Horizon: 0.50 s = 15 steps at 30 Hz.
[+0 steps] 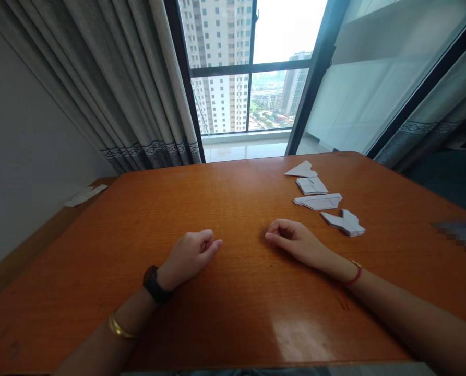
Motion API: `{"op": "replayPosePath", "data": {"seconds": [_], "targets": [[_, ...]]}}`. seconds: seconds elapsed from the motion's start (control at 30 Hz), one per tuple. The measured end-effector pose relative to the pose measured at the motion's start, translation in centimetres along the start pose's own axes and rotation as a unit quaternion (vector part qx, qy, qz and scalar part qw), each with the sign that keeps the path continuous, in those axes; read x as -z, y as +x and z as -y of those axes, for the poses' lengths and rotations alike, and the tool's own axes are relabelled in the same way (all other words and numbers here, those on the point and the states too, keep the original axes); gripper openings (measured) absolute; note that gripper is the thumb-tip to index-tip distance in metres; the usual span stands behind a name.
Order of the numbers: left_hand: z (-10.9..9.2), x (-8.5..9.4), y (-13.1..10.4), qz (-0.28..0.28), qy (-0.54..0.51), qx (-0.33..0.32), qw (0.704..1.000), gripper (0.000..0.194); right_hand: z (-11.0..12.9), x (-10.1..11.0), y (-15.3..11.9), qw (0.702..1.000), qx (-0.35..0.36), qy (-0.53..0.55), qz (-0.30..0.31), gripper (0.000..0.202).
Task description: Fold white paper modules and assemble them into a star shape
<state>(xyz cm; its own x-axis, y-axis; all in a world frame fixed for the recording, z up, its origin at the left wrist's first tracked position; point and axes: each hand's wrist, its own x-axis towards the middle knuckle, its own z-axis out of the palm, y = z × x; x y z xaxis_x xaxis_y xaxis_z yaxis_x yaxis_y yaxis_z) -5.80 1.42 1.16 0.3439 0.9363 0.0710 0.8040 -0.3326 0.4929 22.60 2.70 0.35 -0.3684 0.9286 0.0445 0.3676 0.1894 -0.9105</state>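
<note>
My left hand point(191, 254) is loosely curled over the wooden table point(233, 313), thumb against the bent fingers, with nothing showing in it. A dark watch and a gold bangle are on that wrist. Across from it, my right hand point(293, 241) rests on the tabletop, fingers curled in and thumb tip near them, also holding nothing visible. Beyond the right hand several folded white papers lie in a column. Nearest is a bent folded paper point(346, 223), then a long flat folded paper point(319, 201), a squarish folded paper point(311, 185) and a pointed folded paper point(302, 169) farthest back.
A blurred grey object point(462, 234) lies at the table's right edge. Pale papers point(86, 195) lie on a ledge at the left. Grey curtains point(139, 94) and a window point(252, 68) stand behind the far table edge.
</note>
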Motion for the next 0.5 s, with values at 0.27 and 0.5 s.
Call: {"op": "replayPosePath", "data": {"seconds": [0.27,0.5], "targets": [[-0.1,0.1,-0.1,-0.001,0.010,0.000,1.000,0.039,0.5,0.5,0.0,0.998,0.026,-0.050,-0.008,0.025],[-0.4,0.3,-0.3,-0.010,0.019,-0.008,1.000,0.039,-2.7,8.3,1.9,0.855,0.028,-0.425,-0.295,0.054]]}}
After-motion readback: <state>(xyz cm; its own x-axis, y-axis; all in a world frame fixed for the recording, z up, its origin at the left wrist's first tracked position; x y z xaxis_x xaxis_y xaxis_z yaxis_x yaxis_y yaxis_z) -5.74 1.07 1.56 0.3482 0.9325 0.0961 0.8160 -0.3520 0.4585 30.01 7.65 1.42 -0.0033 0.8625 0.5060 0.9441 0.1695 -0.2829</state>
